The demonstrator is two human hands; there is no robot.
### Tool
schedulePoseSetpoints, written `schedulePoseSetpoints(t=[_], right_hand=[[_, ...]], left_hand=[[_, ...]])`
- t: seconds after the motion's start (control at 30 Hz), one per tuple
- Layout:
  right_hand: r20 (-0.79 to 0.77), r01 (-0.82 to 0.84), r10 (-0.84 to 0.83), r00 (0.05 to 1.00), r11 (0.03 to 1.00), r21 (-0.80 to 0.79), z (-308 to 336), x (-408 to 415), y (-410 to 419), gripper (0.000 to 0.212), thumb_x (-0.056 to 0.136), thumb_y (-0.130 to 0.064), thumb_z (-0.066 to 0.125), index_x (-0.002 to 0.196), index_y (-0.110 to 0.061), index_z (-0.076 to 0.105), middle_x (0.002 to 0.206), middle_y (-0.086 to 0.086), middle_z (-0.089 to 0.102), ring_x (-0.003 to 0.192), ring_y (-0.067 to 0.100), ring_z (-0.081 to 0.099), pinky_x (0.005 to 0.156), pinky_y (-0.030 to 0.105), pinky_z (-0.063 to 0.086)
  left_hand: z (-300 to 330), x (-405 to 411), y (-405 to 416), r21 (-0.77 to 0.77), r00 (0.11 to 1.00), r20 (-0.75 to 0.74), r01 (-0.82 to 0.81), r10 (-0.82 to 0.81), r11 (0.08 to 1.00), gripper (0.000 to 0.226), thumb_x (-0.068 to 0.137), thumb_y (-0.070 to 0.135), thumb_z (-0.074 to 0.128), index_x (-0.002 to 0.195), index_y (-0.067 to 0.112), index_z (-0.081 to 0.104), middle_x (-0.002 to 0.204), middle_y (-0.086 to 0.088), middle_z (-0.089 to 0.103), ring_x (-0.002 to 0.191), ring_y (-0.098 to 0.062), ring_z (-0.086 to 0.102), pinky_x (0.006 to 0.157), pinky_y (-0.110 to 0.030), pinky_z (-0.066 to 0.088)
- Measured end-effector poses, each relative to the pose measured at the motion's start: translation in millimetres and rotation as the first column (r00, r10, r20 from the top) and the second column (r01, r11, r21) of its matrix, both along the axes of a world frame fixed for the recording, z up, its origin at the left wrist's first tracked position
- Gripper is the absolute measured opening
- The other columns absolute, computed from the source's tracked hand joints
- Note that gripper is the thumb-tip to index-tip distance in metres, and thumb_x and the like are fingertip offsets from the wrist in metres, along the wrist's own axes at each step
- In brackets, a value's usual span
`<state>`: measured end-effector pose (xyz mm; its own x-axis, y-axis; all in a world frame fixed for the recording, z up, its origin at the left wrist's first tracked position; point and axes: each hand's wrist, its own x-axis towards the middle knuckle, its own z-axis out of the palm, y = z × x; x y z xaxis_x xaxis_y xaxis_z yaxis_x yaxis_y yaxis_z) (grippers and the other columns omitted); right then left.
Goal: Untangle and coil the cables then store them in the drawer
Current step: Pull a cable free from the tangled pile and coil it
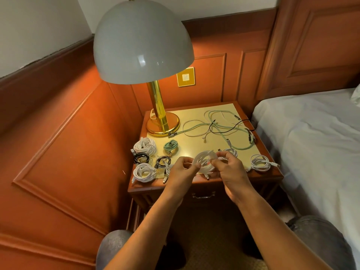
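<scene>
Head view: left hand & right hand both pinch a white cable coil over nightstand front edge, loose tangle at back-right corner, drawer closed below.

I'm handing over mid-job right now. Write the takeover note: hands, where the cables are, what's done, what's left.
Left hand and right hand both grip one white cable coil, held just above the nightstand's front edge.
Done: coiled cables lie along the front: white coils at the left, black coils, a green coil, white coils at the right.
Left: the tangle of green, black and white cables at the back right, beside the lamp, is still loose. The drawer is closed; nothing is stored yet.
</scene>
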<state>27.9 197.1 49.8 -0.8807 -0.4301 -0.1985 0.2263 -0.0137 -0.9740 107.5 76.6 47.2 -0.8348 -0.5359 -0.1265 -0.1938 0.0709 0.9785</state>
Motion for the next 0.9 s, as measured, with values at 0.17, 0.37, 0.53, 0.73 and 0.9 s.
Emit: schedulePoseSetpoints(t=[0.17,0.37,0.53,0.73,0.9], right_hand=[[-0.149,0.038,-0.016,0.989,0.988,0.148,5.3,-21.4,-27.4,0.007,0.093,-0.017,0.062,0.099,-0.013,0.063,0.089,0.01,0.066,0.073,0.02,0.065,0.065,0.032,0.055],[-0.129,-0.06,0.097,0.987,0.963,0.264,6.5,-66.3,-66.7,0.004,0.092,-0.005,0.061,0.091,-0.003,0.064,0.081,0.014,0.066,0.065,0.02,0.061,0.06,0.032,0.054],[-0.023,-0.175,0.196,0.98,0.919,0.353,-5.2,-96.5,-94.8,0.008,0.09,-0.001,0.061,0.097,0.002,0.059,0.082,0.018,0.063,0.065,0.023,0.061,0.055,0.03,0.05],[-0.003,-0.263,0.311,0.951,0.808,0.527,-23.2,-119.2,-116.7,0.008,0.089,0.006,0.056,0.083,0.001,0.059,0.074,0.019,0.062,0.064,0.026,0.061,0.058,0.032,0.053],[0.015,-0.302,0.4,0.917,0.667,0.681,-32.6,-135.8,-136.2,0.008,0.085,0.007,0.059,0.091,0.008,0.064,0.074,0.019,0.062,0.063,0.027,0.06,0.06,0.031,0.048]], left_hand=[[-0.1,-15.0,-18.0,-0.1,0.998,-0.01,-0.067,0.066,0.993,0.021,0.092,0.027,0.062,0.11,0.019,0.053,0.098,-0.008,0.061,0.084,-0.02,0.061,0.073,-0.035,0.048],[5.9,-49.9,-58.8,-0.141,0.99,0.027,-0.132,0.137,0.981,0.018,0.094,0.023,0.06,0.106,0.01,0.056,0.092,-0.009,0.061,0.08,-0.021,0.056,0.071,-0.032,0.044],[-2.2,-79.5,-87.9,-0.195,0.973,0.163,-0.128,0.161,0.972,0.01,0.091,0.02,0.06,0.098,0.013,0.059,0.098,-0.01,0.063,0.088,-0.025,0.056,0.078,-0.038,0.046],[-17.8,-103.7,-108.6,-0.376,0.919,0.381,0.055,0.1,0.925,0.006,0.089,0.013,0.056,0.084,0.011,0.059,0.081,-0.01,0.055,0.076,-0.024,0.049,0.067,-0.033,0.037],[-26.8,-115.5,-116.0,-0.432,0.834,0.549,0.227,0.055,0.873,0.014,0.086,0.008,0.057,0.084,-0.003,0.065,0.079,-0.018,0.064,0.074,-0.032,0.057,0.06,-0.032,0.041]])
